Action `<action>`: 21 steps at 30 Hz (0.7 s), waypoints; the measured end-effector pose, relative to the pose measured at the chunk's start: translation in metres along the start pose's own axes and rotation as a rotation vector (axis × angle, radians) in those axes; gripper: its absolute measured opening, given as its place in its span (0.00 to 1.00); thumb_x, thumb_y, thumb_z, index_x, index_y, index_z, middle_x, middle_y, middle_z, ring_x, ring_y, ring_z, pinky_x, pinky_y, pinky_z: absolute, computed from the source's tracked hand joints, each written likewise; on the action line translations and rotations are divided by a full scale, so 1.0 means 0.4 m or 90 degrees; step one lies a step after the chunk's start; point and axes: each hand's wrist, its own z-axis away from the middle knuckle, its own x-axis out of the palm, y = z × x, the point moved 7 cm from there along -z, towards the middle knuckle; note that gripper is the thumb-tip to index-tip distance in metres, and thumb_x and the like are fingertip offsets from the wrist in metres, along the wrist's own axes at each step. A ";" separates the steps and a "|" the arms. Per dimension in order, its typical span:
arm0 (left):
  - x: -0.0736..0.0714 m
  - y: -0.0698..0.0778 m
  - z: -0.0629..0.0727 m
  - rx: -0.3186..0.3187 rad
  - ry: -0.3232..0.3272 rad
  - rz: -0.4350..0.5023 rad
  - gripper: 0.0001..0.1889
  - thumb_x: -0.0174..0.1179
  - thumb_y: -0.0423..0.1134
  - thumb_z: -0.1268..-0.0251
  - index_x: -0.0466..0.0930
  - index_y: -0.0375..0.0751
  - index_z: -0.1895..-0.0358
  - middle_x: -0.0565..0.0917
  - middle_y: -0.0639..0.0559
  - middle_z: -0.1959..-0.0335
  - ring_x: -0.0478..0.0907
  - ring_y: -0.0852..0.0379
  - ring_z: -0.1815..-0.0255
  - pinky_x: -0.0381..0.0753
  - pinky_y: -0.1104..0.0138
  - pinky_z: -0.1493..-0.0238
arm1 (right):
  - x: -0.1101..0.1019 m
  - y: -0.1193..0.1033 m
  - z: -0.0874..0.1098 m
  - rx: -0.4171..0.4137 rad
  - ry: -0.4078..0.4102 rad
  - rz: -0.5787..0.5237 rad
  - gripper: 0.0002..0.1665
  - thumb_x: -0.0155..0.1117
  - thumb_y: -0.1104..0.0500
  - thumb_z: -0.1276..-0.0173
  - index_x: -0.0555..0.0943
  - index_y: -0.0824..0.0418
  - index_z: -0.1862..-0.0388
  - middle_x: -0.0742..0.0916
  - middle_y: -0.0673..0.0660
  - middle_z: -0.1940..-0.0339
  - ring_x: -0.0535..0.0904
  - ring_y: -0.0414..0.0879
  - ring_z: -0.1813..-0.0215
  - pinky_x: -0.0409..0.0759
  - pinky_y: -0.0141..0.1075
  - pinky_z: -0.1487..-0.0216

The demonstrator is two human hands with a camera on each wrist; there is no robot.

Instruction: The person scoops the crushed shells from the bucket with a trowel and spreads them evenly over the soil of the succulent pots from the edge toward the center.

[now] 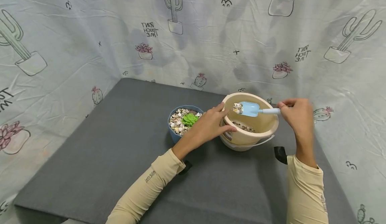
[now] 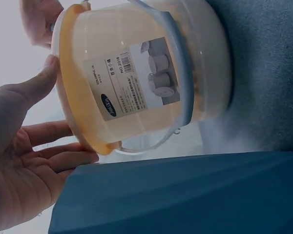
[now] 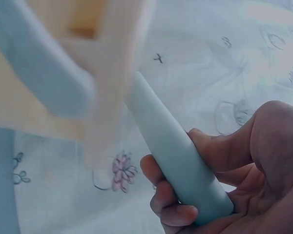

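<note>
My right hand (image 1: 298,115) grips the pale handle of a small light-blue trowel (image 1: 250,109). White and yellowish pebbles (image 1: 238,108) lie at the blade's tip, over the mouth of a cream bucket (image 1: 265,130). Inside the bucket are more small stones (image 1: 244,126). My left hand (image 1: 209,125) rests on the bucket's rim at its left side, thumb and fairly straight fingers spread along it. Left of that hand stands a blue pot (image 1: 175,136) holding pebbles and a green succulent (image 1: 190,119). In the right wrist view, fingers and thumb wrap the trowel handle (image 3: 180,156); the blade is hidden.
A grey tabletop (image 1: 120,143) carries the pot and bucket. Behind and at the sides hangs a white cloth (image 1: 199,49) printed with cacti. The bucket's handle (image 1: 262,142) hangs down at its front. A printed label (image 2: 136,78) is on the bucket's side.
</note>
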 end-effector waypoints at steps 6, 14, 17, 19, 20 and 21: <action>-0.016 -0.030 0.016 -0.002 -0.038 0.042 0.42 0.67 0.58 0.31 0.67 0.41 0.21 0.62 0.37 0.17 0.69 0.40 0.20 0.78 0.52 0.26 | -0.021 -0.019 -0.006 0.017 0.017 0.000 0.20 0.61 0.57 0.26 0.90 0.71 0.52 0.91 0.73 0.59 0.70 0.37 0.78 0.68 0.33 0.78; -0.102 -0.129 0.084 -0.095 -0.071 0.031 0.47 0.64 0.62 0.30 0.57 0.44 0.16 0.57 0.41 0.14 0.62 0.41 0.16 0.69 0.47 0.20 | -0.023 -0.098 0.001 -0.001 0.045 -0.033 0.18 0.64 0.55 0.27 0.92 0.68 0.55 0.90 0.51 0.73 0.70 0.37 0.71 0.66 0.31 0.74; -0.132 -0.176 0.113 -0.132 -0.079 0.012 0.48 0.64 0.62 0.30 0.55 0.43 0.15 0.57 0.41 0.14 0.61 0.39 0.16 0.68 0.45 0.20 | -0.005 -0.143 0.007 -0.024 0.040 -0.062 0.16 0.64 0.56 0.27 0.93 0.67 0.57 0.87 0.44 0.75 0.71 0.35 0.68 0.67 0.29 0.70; -0.143 -0.202 0.133 -0.149 -0.095 0.005 0.49 0.65 0.62 0.30 0.54 0.41 0.15 0.57 0.39 0.14 0.61 0.38 0.16 0.69 0.45 0.20 | 0.017 -0.174 0.011 -0.043 0.029 -0.077 0.16 0.64 0.57 0.27 0.93 0.67 0.57 0.90 0.52 0.71 0.73 0.36 0.67 0.68 0.29 0.68; -0.145 -0.213 0.142 -0.155 -0.106 0.004 0.50 0.65 0.62 0.30 0.54 0.40 0.15 0.57 0.38 0.14 0.61 0.38 0.16 0.69 0.45 0.20 | 0.031 -0.188 0.013 -0.051 0.021 -0.080 0.16 0.64 0.57 0.26 0.92 0.67 0.56 0.92 0.58 0.66 0.74 0.38 0.65 0.69 0.29 0.67; -0.147 -0.223 0.151 -0.162 -0.118 0.004 0.51 0.66 0.62 0.31 0.53 0.39 0.15 0.56 0.37 0.14 0.61 0.37 0.16 0.69 0.45 0.21 | 0.045 -0.202 0.015 -0.059 0.010 -0.086 0.16 0.63 0.57 0.26 0.92 0.68 0.56 0.92 0.65 0.61 0.76 0.40 0.63 0.70 0.29 0.66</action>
